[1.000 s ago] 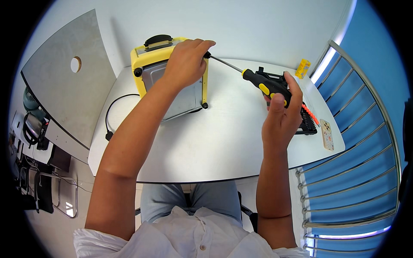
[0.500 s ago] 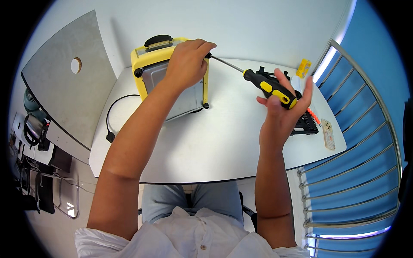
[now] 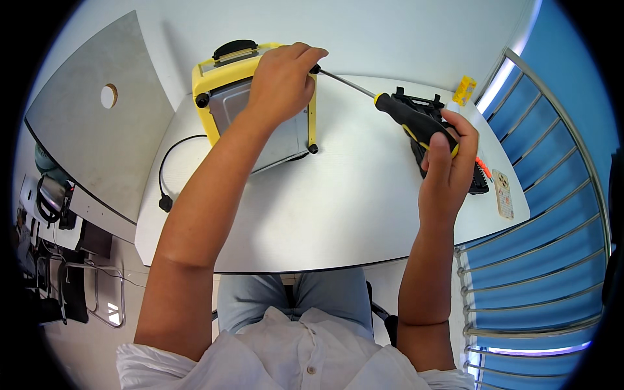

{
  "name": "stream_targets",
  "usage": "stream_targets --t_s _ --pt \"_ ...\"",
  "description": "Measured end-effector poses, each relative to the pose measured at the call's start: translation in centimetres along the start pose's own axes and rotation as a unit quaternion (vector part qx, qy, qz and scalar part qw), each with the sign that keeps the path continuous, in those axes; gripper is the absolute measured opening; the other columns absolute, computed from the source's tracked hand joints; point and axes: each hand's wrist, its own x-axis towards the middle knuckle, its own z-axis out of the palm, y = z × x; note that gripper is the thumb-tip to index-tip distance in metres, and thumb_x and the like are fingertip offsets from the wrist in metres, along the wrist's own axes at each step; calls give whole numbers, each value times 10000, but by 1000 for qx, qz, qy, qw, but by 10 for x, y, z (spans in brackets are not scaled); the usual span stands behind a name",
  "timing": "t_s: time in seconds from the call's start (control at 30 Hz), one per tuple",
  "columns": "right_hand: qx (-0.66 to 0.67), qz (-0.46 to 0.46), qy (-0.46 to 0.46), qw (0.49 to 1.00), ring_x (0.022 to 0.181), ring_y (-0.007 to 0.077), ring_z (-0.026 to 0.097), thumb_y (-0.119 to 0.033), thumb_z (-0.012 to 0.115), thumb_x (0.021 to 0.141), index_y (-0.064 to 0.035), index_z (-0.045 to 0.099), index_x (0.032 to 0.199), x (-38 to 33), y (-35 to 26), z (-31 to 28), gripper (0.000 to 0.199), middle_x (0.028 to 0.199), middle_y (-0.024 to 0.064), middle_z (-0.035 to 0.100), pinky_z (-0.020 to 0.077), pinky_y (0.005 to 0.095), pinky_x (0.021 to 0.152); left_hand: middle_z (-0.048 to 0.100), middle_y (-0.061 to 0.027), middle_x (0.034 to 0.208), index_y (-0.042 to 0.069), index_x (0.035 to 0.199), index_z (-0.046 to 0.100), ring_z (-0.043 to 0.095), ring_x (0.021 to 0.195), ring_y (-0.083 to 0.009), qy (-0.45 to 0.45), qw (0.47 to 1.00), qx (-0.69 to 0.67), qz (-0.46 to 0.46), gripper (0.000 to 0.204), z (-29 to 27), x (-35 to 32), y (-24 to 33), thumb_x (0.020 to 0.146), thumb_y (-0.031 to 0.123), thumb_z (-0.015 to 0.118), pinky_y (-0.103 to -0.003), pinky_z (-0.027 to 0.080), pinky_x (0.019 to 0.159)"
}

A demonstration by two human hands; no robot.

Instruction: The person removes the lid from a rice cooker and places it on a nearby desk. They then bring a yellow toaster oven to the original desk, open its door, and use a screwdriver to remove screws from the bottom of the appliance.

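A yellow box-shaped appliance (image 3: pixel 207 80) stands tilted at the back left of the table, its grey metal underside with black feet turned toward me. My left hand (image 3: pixel 281 81) grips its upper right edge, fingers bent over the rim beside the corner foot. My right hand (image 3: pixel 448 159) holds a black and yellow screwdriver (image 3: pixel 406 116) by the end of its handle, fingers closed round it. The shaft runs up and left to the black foot (image 3: pixel 315 68) at that corner. My left fingers partly hide how the tip meets the foot.
Behind my right hand lies an open black tool case (image 3: pixel 416 97) with small bits. A patterned phone (image 3: pixel 502 194), an orange tool (image 3: pixel 484 169) and a yellow item (image 3: pixel 464 90) lie near the right edge. A black plug (image 3: pixel 166 203) rests at left; metal railing (image 3: pixel 552 84) borders the right.
The screwdriver handle has turned, and my right fingers have closed from spread to wrapped around it. My left hand stays on the appliance's edge.
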Motion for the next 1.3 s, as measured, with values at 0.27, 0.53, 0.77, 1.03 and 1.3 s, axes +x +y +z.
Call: stream_targets --t_s 0.27,0.53,0.77,1.03,1.3 --pt "-22 -3 -8 1000 842 121 625 -89 511 890 -75 482 1277 -8 -13 8 389 1041 114 573 510 209 672 628 -54 877 84 1008 651 600 829 -252 -1 1000 3 -5 371 1 0 0 664 -46 599 -382 465 739" --pt "-84 -89 -7 992 763 119 579 -121 663 837 -47 464 1280 -5 -6 5 491 1010 124 596 474 235 623 629 -55 876 84 1015 651 598 828 -254 -5 1000 -1 -9 380 0 0 0 662 -50 601 -381 464 743" --pt "-46 -62 -37 996 742 120 596 -277 659 886 -50 460 1304 -4 -10 6 515 957 115 616 487 229 604 641 -67 990 109 1090 629 588 908 -283 -43 998 -6 -42 454 -1 -2 1 676 -65 559 -393 462 788" --pt "-74 -40 -53 995 759 88 561 -46 623 824 -76 517 1234 -4 -15 2 425 947 71 587 482 223 689 636 -73 1010 97 1099 626 587 910 -286 -48 998 -6 -41 453 -4 -1 1 680 -61 564 -393 466 800" --pt "-88 -38 -98 991 782 157 601 -234 644 884 -78 504 1251 -2 -14 -3 423 1022 103 576 501 240 566 629 -68 1116 71 1024 661 597 977 -294 -30 999 28 -31 351 5 -4 -5 698 -44 603 -389 477 852"
